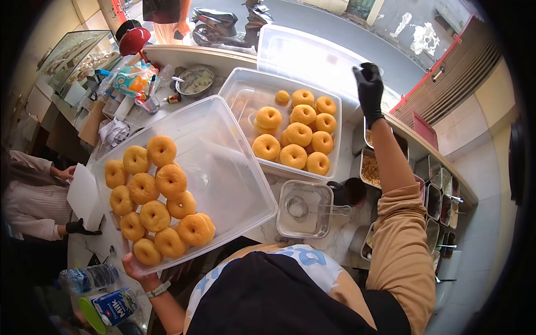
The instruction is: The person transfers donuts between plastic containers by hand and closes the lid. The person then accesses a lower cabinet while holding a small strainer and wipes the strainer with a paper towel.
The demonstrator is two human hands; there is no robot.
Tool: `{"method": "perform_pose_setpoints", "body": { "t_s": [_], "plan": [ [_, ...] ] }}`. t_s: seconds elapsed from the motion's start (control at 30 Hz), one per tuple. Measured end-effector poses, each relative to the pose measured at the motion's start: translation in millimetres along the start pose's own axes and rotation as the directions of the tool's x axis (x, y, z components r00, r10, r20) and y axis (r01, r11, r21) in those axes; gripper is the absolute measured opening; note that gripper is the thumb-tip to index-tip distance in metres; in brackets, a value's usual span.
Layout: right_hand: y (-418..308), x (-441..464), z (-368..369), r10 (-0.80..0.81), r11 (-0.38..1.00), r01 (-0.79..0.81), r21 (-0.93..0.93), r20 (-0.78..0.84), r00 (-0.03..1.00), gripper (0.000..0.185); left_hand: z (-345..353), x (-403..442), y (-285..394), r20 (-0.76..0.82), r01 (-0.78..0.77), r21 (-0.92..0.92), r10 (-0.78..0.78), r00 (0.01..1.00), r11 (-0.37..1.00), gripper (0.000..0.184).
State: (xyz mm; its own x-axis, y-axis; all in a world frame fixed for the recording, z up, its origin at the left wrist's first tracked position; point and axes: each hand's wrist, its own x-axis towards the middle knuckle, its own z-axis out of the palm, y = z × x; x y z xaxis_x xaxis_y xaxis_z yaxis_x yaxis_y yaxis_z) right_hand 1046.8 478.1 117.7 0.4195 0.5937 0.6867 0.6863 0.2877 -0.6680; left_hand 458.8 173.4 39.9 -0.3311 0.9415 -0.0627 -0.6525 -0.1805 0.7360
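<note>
My bare left hand (137,268) grips the lower left corner of a translucent plastic bin (223,162), which is tilted and has several ring doughnuts (155,216) gathered at its left side. My right hand (369,92), in a black glove, is raised at the back right with its fingers curled. It overlaps the right end of a translucent plastic lid or bin (312,50); whether it touches that edge I cannot tell. Between my hands, a second plastic bin (237,89) with more doughnuts (298,134) rests on the counter.
A clear square tub (304,229) and a dark cup (353,191) stand before me. Topping containers (369,167) line the right side. A metal bowl (195,81) sits at the back. Left are a water bottle (89,278), a milk carton (114,307) and a co-worker (36,195) with a white box (85,198).
</note>
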Motion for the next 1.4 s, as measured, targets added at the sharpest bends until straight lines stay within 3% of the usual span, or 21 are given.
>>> {"method": "perform_pose_setpoints", "body": {
  "t_s": [0.03, 0.07, 0.13, 0.17, 0.2, 0.3, 0.4, 0.53, 0.67, 0.77, 0.87, 0.97, 1.1, 1.13, 1.17, 1.23, 1.3, 1.33, 1.4],
  "plan": [
    [-4, -14, 23, -0.076, 0.984, 0.022, 0.178, 0.308, 0.948, 0.02, -2, 2, 0, -0.001, 0.006, -0.011, -0.006, 1.0, 1.0, 0.07],
    [-33, -33, 32, -0.039, 0.976, -0.125, 0.177, 0.711, 0.702, 0.031, -5, 3, -2, -0.003, 0.012, -0.02, -0.013, 1.0, 1.0, 0.069],
    [-70, -74, 63, -0.084, 0.996, 0.043, 0.074, 0.948, 0.306, 0.063, -16, 9, 2, -0.006, 0.034, -0.029, -0.034, 0.999, 0.999, 0.069],
    [-63, -92, 84, -0.228, 0.951, 0.258, 0.167, 0.947, 0.226, 0.073, -24, 9, 3, -0.008, 0.047, -0.033, -0.047, 0.999, 0.998, 0.069],
    [-66, -103, 98, -0.218, 0.955, 0.242, 0.174, 0.961, 0.169, 0.081, -29, 9, 4, -0.012, 0.058, -0.037, -0.058, 0.998, 0.998, 0.069],
    [-59, -116, 129, -0.214, 0.821, 0.554, 0.138, 0.974, 0.075, 0.085, -24, 3, 2, -0.055, 0.03, -0.052, -0.033, 0.998, 0.998, 0.069],
    [-52, -111, 151, -0.288, 0.765, 0.591, 0.257, 0.957, -0.043, 0.076, -15, -2, 5, -0.087, 0.0, -0.051, -0.004, 0.996, 0.999, 0.069],
    [-51, -96, 164, -0.139, 0.836, 0.494, 0.238, 0.963, -0.23, 0.064, -28, -9, 13, -0.124, -0.013, -0.048, 0.007, 0.992, 0.999, 0.069],
    [-62, -91, 158, 0.11, 0.857, 0.509, 0.086, 0.933, -0.343, 0.073, -29, -13, 15, -0.172, -0.007, -0.062, -0.004, 0.985, 0.998, 0.069],
    [-80, -84, 154, 0.154, 0.889, 0.456, 0.039, 0.913, -0.379, 0.079, -31, -13, 18, -0.178, -0.01, -0.054, 0.0, 0.984, 0.999, 0.069],
    [-80, -71, 155, 0.116, 0.917, 0.399, 0.018, 0.943, -0.31, 0.084, -45, -13, 18, -0.194, -0.007, -0.044, -0.002, 0.981, 0.999, 0.069],
    [-101, -44, 142, 0.146, 0.975, -0.114, -0.191, 0.936, -0.319, 0.084, -39, -11, 19, -0.15, -0.005, -0.021, 0.002, 0.989, 1.0, 0.071],
    [-105, -34, 135, 0.119, 0.992, -0.021, -0.124, 0.977, -0.175, 0.071, 2, 2, 14, -0.076, -0.013, -0.044, 0.01, 0.997, 0.999, 0.075],
    [-107, -33, 129, 0.09, 0.996, -0.006, -0.09, 0.995, -0.04, 0.06, 3, 2, 11, -0.071, 0.012, -0.062, -0.017, 0.997, 0.998, 0.078],
    [-115, -34, 124, 0.099, 0.977, -0.196, -0.087, 0.994, 0.052, 0.05, 5, 5, 7, -0.052, 0.018, -0.062, -0.021, 0.998, 0.998, 0.079],
    [-122, -29, 113, -0.058, 0.926, -0.355, 0.129, 0.977, 0.205, 0.039, 13, 13, 1, -0.007, 0.027, -0.059, -0.028, 1.0, 0.998, 0.079],
    [-124, -21, 99, -0.025, 0.914, -0.381, 0.142, 0.955, 0.295, 0.034, 17, 18, -3, -0.013, 0.046, -0.04, -0.047, 0.999, 0.998, 0.081],
    [-118, -18, 98, 0.145, 0.935, -0.354, -0.019, 0.932, 0.333, 0.032, 20, 22, -4, -0.003, 0.056, -0.03, -0.056, 0.998, 0.998, 0.081],
    [-105, -21, 98, 0.21, 0.977, -0.083, -0.196, 0.951, 0.229, 0.042, 17, 28, -6, -0.004, 0.09, -0.029, -0.09, 0.996, 0.996, 0.08]
  ]
}}
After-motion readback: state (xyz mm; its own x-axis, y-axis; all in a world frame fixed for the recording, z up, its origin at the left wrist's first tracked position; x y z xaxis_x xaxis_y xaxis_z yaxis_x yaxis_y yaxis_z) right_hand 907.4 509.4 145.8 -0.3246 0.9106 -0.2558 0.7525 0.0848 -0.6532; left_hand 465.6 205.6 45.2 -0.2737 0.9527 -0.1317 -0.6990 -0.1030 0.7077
